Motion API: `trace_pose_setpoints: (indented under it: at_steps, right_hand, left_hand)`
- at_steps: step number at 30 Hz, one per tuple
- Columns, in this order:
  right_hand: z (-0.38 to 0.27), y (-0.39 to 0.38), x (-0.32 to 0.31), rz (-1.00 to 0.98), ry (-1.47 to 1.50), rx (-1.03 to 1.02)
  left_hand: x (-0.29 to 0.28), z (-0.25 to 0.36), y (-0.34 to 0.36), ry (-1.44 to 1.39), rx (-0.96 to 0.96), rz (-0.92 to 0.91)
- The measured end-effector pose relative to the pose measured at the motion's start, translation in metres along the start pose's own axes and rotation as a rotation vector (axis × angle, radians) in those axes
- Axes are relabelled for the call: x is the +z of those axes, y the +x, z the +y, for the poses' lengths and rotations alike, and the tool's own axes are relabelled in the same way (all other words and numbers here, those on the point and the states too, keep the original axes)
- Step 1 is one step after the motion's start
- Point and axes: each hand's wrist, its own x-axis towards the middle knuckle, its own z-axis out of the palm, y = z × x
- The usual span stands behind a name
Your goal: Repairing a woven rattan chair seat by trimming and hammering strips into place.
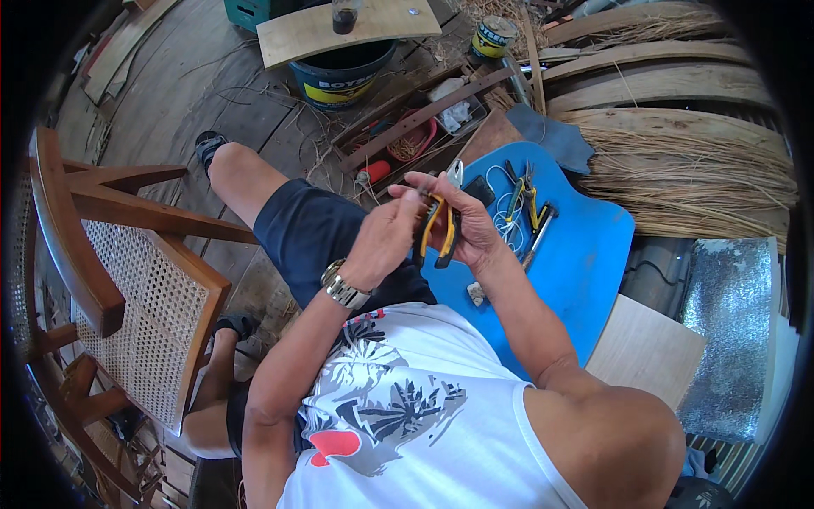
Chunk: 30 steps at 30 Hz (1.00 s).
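Above my lap, my right hand holds a pair of pliers with yellow-and-black handles; the metal jaws point away from me. My left hand, with a metal-band watch on its wrist, is closed just left of the pliers, its fingertips meeting the right hand's fingers. Whatever those fingertips pinch is too small or hidden to make out. Beside my right forearm, a blue plastic seat bears more pliers, a hammer, a white cord and a dark flat object.
To the left stands a wooden chair with a woven cane seat. Ahead are a long wooden tool box and a dark bucket with a board and a glass across it. Bundled cane strips lie at right.
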Motion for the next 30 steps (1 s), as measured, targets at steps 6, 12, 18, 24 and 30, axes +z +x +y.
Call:
trace_pose_setpoints:
  at_steps: [6, 12, 18, 24, 30]
  right_hand:
    - [-0.005, 0.001, -0.002, -0.093, -0.197, 0.035]
    - [-0.005, -0.023, 0.000, -0.029, -0.390, 0.098]
    - [-0.024, -0.050, -0.057, 0.340, -0.546, -0.027]
    - [-0.073, -0.061, -0.205, 1.036, -0.890, -0.301]
    - [-0.071, -0.063, -0.309, 1.476, -1.417, -0.223]
  left_hand:
    - [-0.009, -0.002, 0.002, -0.325, 0.121, 0.233]
    - [0.005, -0.001, 0.019, -0.251, 0.199, 0.141]
    - [0.003, -0.015, 0.012, 0.127, 0.187, 0.023]
    - [-0.058, 0.003, -0.059, 0.090, 0.199, -0.003]
    - [-0.098, 0.004, -0.149, -0.060, 0.269, 0.282]
